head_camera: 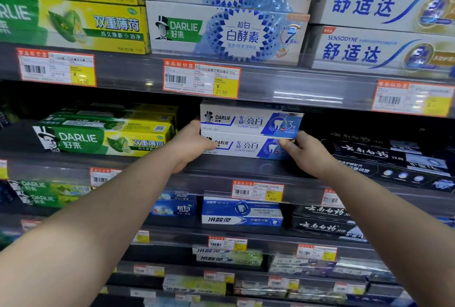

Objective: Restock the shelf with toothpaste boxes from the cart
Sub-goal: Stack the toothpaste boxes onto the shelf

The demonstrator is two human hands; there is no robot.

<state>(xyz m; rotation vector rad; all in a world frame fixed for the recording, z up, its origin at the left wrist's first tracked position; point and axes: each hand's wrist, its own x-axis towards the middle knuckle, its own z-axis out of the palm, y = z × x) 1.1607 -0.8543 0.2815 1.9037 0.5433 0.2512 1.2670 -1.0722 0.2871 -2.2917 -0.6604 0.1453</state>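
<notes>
Two white-and-blue Darlie Expert White toothpaste boxes are stacked on the second shelf (246, 171), the upper box (248, 122) resting on the lower box (246, 147). My left hand (189, 144) grips the stack's left end, thumb across the lower box's front. My right hand (305, 151) holds the right end, thumb pressed on the lower box's blue corner. Both forearms reach up from the bottom corners. The cart is out of view.
Green-yellow Darlie boxes (105, 134) sit left of the stack, black boxes (391, 156) to the right, with dark gaps on both sides. Larger Darlie (226, 33) and Sensodyne boxes (384, 53) fill the shelf above. Price tags (200, 80) line the shelf edges. Lower shelves hold more toothpaste.
</notes>
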